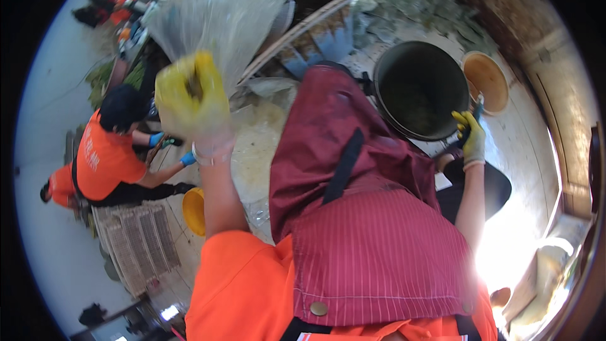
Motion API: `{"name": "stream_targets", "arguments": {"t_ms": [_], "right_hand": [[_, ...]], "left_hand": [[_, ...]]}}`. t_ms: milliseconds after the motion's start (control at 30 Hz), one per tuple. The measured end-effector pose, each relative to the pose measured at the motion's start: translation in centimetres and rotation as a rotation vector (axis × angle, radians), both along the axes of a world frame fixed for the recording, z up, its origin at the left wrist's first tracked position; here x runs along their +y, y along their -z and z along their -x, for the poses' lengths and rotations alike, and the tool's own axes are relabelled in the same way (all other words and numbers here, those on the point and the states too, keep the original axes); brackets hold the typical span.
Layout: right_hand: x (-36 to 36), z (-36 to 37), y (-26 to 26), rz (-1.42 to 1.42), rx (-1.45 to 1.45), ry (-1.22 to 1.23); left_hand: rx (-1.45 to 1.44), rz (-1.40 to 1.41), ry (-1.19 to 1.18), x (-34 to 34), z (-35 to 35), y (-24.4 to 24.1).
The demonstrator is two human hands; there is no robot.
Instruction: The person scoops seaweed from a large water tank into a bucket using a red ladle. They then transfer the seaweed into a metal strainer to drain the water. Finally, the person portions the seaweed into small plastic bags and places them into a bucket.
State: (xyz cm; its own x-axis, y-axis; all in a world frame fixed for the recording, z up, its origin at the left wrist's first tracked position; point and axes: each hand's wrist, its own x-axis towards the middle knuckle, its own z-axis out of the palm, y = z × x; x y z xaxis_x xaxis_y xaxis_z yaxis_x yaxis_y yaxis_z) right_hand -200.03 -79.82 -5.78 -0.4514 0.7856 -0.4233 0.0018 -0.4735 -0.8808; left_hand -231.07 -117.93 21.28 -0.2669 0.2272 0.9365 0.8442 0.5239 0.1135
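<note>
My left hand, in a yellow glove, is closed in a fist on a translucent plastic sheet. The sheet fans out beyond the fist, blurred by motion, and partly covers a large plastic tub with dark contents. My right hand, in a yellow and white glove, grips a slim tool by its dark handle; its exact kind is unclear. That hand is beside the rim of a black bucket, whose inside is dark with something greenish low down. Between my arms is a maroon apron over my lap.
An orange-brown basin stands behind the bucket. Grey-green sheets are heaped past it. Clear plastic covers the floor by my knee. At left, a person in blue gloves works near a yellow bucket and slatted crates.
</note>
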Motion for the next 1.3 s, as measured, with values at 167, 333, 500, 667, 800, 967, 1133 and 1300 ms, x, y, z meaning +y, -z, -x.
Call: {"name": "stream_targets", "arguments": {"t_ms": [167, 333, 500, 667, 800, 967, 1133, 1300], "right_hand": [[1.3, 0.2, 1.4, -0.001, 0.002, 0.012], [0.9, 1.2, 3.2, 0.106, 0.093, -0.08], [2.1, -0.6, 3.3, 0.061, 0.033, -0.103], [3.6, -1.6, 3.9, 0.04, -0.064, -0.198], [3.1, -1.1, 1.8, 0.008, -0.143, -0.202], [3.8, -2.4, -3.3, -0.017, 0.078, -0.042], [8.0, -5.4, -2.1, 0.031, 0.105, 0.111], [10.1, -1.1, -2.0, -0.003, 0.187, 0.074]], "left_hand": [[-0.048, 0.616, -0.314, -8.5, -2.7, 8.3], [-0.895, 1.2, -0.346, -15.0, -1.1, 24.1], [-0.708, 0.623, -0.237, -7.3, -1.3, 17.2], [-0.499, 0.665, 0.551, 7.4, -8.1, 10.4], [-0.597, 1.453, 0.948, 15.8, -14.0, 18.4], [-0.357, 1.86, 1.079, 16.1, -13.5, 37.5], [-0.723, 1.732, 0.75, 15.9, -18.9, 36.6], [-1.044, 2.161, 1.261, 14.2, -18.1, 42.8]]}}
